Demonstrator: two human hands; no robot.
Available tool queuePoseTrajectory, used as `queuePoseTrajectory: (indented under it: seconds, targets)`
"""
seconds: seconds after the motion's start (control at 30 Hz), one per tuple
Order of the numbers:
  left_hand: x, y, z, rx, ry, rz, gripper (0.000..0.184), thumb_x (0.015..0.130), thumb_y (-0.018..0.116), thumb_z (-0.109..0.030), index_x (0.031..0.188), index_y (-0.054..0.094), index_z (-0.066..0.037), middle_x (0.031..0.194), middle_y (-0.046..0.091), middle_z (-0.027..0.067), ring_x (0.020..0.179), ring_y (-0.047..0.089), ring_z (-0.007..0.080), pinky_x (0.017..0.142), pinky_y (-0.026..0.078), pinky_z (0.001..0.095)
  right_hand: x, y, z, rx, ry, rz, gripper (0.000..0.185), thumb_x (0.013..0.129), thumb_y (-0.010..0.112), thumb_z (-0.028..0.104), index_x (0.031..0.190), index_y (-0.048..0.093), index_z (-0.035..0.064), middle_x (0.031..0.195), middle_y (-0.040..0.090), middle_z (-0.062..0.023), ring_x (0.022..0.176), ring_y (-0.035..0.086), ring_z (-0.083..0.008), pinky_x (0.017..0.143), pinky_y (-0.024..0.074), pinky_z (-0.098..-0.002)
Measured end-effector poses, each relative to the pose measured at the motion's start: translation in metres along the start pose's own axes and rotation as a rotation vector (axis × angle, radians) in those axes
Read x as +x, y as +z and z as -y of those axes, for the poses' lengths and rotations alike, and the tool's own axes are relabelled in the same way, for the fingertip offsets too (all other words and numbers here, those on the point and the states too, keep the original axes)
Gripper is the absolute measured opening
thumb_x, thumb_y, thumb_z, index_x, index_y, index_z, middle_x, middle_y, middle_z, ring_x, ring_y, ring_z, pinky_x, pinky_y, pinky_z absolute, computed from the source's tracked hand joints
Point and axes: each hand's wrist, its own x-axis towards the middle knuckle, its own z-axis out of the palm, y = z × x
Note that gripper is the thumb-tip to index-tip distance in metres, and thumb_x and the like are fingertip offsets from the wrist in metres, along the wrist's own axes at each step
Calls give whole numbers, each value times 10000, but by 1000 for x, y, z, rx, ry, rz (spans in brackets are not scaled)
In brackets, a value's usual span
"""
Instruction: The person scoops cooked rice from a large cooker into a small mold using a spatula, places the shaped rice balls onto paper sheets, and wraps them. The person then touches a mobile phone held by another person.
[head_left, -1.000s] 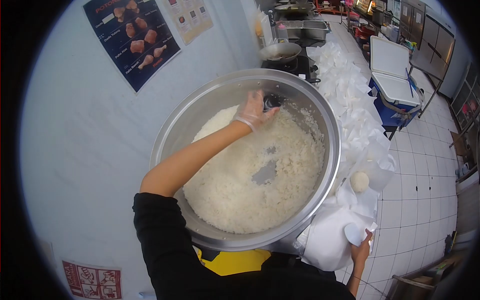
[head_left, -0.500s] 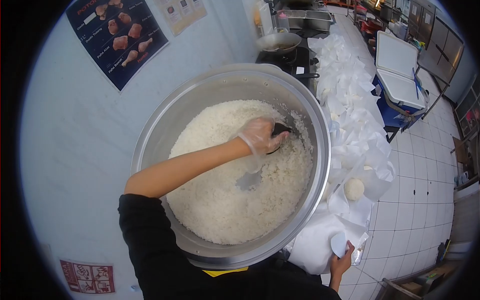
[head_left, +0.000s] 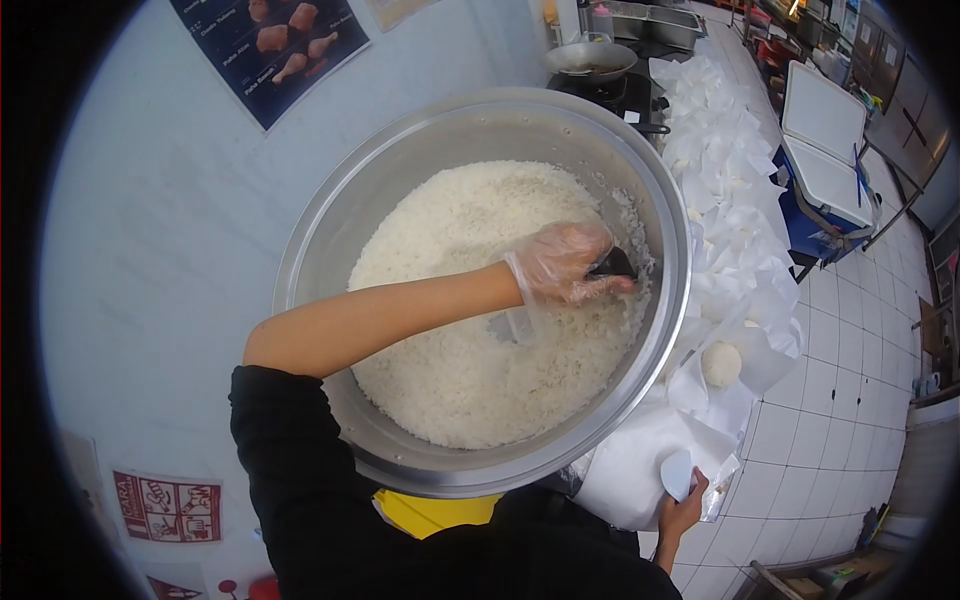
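A large metal pot [head_left: 330,225] holds white rice [head_left: 450,390]. My left hand [head_left: 565,262], in a clear plastic glove, is wrapped round a dark cup-like scoop [head_left: 614,265] in the rice by the pot's right wall. Beyond the pot's lower right rim, my right hand [head_left: 682,510] holds a pale rounded paddle [head_left: 676,474] over a sheet of white paper [head_left: 625,470]. A rounded mound of rice [head_left: 721,364] sits on paper just above that sheet.
Many white paper sheets [head_left: 735,200] run along the pot's right side. A pan [head_left: 590,62] stands on a stove behind the pot. An open blue cooler [head_left: 815,215] is at the right. A poster [head_left: 275,50] hangs on the left wall.
My left hand has moved down and right through the rice with the scoop, along the pot's right wall. The camera view has shifted. My right hand keeps hold of the paddle.
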Motion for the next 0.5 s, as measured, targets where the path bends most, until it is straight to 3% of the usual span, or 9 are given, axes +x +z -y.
queuePoseTrajectory:
  seconds: [0.17,0.5]
  targets:
    - [-19,12,-9,-98,-34,22,560,892,585,-553,825,559,3,802,558,214,725,574,402,685,459,457,0,2,-4,-7,8,4,562,726,604,55,1274,514,141,805,609,-122,734,620,-326,676,483,-401]
    - [-58,-5,-46,-203,96,124,577,911,542,-574,836,569,-2,792,564,206,710,575,386,675,455,447,1,11,-21,-25,-14,-31,553,730,604,45,1268,514,139,835,620,-139,765,632,-332,696,487,-399]
